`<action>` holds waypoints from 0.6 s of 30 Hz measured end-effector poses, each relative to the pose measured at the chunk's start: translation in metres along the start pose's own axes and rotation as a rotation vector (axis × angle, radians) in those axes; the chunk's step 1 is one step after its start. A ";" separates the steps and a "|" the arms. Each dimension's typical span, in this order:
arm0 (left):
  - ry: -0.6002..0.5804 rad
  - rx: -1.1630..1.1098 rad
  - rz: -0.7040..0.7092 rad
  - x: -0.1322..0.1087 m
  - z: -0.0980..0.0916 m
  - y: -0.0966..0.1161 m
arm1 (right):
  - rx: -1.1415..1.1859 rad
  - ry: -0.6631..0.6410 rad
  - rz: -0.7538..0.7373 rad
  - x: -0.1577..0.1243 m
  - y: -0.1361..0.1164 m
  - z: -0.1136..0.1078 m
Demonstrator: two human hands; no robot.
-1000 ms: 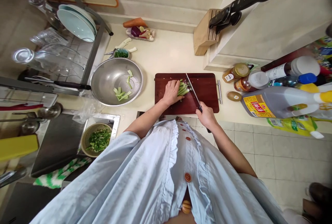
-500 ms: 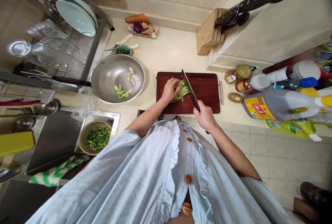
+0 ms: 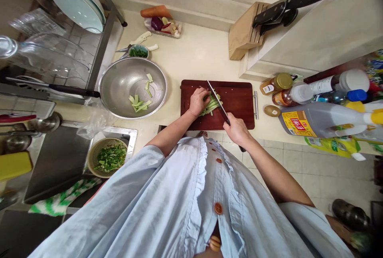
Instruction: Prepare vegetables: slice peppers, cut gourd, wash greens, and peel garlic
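A dark red cutting board (image 3: 239, 94) lies on the cream counter in front of me. On it sits a bunch of pale green vegetable stalks (image 3: 213, 104). My left hand (image 3: 198, 101) is curled with its fingers pressing down on the left end of the stalks. My right hand (image 3: 237, 131) grips the handle of a kitchen knife (image 3: 217, 101). The blade lies across the stalks, right next to my left fingers.
A steel bowl (image 3: 119, 86) with a few cut stalk pieces stands left of the board. A colander of chopped greens (image 3: 107, 157) sits lower left in the sink. A knife block (image 3: 243, 30) stands behind, bottles (image 3: 317, 118) crowd the right, and a dish rack (image 3: 74, 6) is far left.
The knife blade has shifted left along the stalks, closer to my left fingers. My left hand has drawn back slightly over the bunch.
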State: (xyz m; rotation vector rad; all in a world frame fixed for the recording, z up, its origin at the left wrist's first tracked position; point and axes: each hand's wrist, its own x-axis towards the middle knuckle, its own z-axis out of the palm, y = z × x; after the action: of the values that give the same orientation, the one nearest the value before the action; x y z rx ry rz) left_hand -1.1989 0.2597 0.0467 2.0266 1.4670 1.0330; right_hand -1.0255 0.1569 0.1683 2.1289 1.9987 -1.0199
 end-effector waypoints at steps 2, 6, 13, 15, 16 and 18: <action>0.019 -0.017 0.019 0.000 0.002 -0.003 | 0.001 -0.032 0.023 0.001 -0.002 -0.006; 0.025 -0.020 0.025 0.000 0.004 -0.005 | 0.018 -0.093 0.047 0.010 -0.002 -0.015; -0.015 0.029 -0.004 -0.001 0.006 -0.007 | 0.052 0.003 0.013 0.045 -0.004 0.017; -0.021 0.031 -0.020 0.000 0.006 -0.004 | 0.054 0.039 0.008 0.051 -0.005 0.025; -0.018 0.025 -0.027 0.001 0.006 -0.003 | 0.063 0.050 0.002 0.053 -0.005 0.027; -0.010 -0.014 -0.026 0.004 0.001 -0.001 | 0.114 0.065 -0.023 0.055 -0.001 0.026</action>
State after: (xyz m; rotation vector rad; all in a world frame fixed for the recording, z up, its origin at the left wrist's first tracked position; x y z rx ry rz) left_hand -1.1984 0.2634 0.0465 1.9956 1.4731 1.0180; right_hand -1.0401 0.1930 0.1215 2.2278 2.0454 -1.1087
